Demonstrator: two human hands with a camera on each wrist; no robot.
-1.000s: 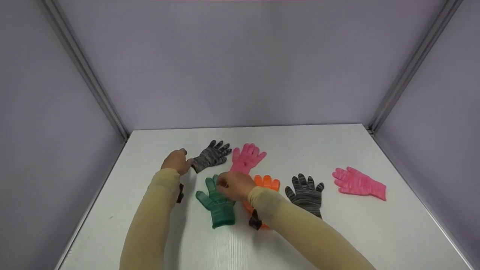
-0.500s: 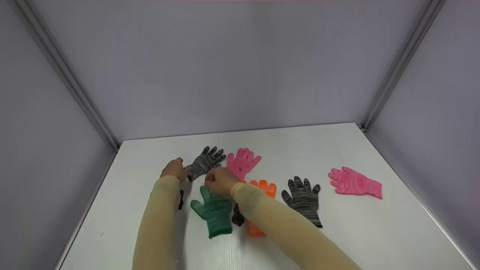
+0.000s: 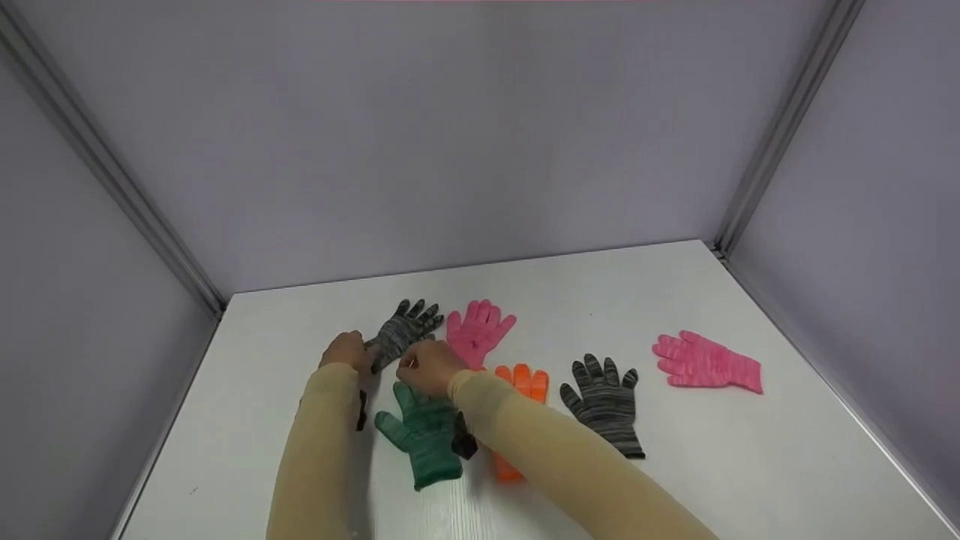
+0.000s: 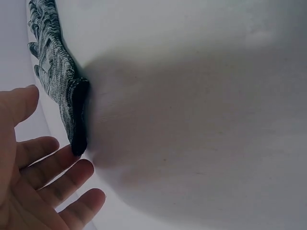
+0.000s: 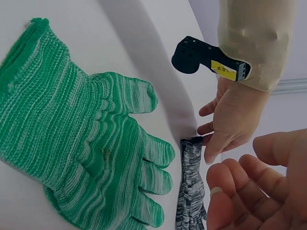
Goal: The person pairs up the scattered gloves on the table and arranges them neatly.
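Observation:
A grey-and-black striped knit glove [image 3: 403, 330] lies at the back left of the table, its fingers pointing away. At its dark cuff [image 4: 80, 115] is my left hand [image 3: 349, 354]; in the left wrist view a fingertip touches the cuff edge while the thumb stands apart. My right hand [image 3: 430, 369] hovers just right of that cuff, above the finger ends of a green glove [image 3: 429, 442]. Its fingers [image 5: 225, 175] are loosely curled with nothing visible between them. Part of the green glove is hidden under the right hand in the head view.
A pink glove [image 3: 476, 335] lies at the back middle. An orange glove [image 3: 525, 382] is partly covered by my right forearm. Farther right lie a second striped glove [image 3: 606, 405] and another pink glove [image 3: 709, 363]. Grey walls [image 3: 480, 150] enclose the white table [image 3: 225, 420].
My right hand has moved left, towards the striped glove's cuff and the left hand. The left hand stays by that cuff. The head view has shifted slightly; the gloves lie much as before.

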